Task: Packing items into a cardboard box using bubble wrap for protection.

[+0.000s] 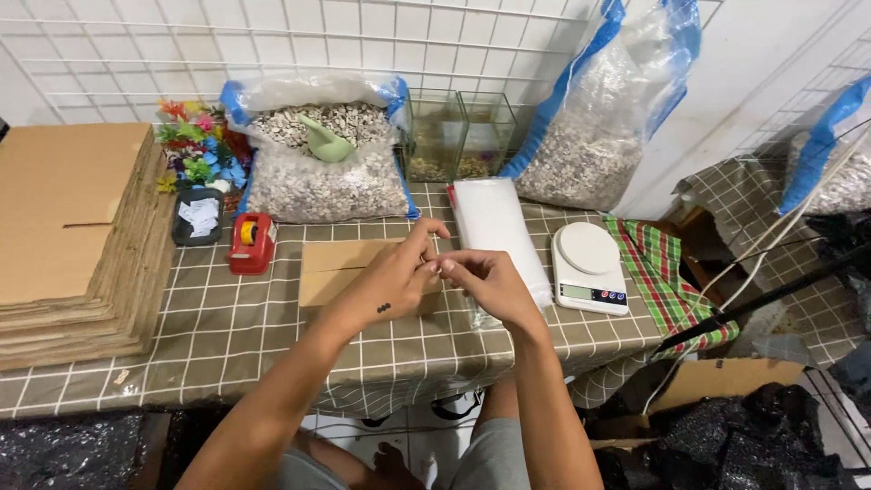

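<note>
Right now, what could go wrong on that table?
The hands, left and right, work close together beside the white scale, so an elbow might bump it. The open gravel bag leans near the table's back and could spill. The glass tanks behind might get knocked.

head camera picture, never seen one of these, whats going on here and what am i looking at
There is no machine here. The camera sits on a person's head and looks down, so the two bare arms coming up from the bottom are their own. The left hand and right hand meet fingertip to fingertip over a checked tablecloth. What they pinch is too small to tell.

Under the hands lies a flat cardboard piece. Nearby are a stack of clear plastic bags, a white kitchen scale, a red tape dispenser and a pile of flat cardboard. Behind stands an open sack of gravel with a green scoop.
</note>
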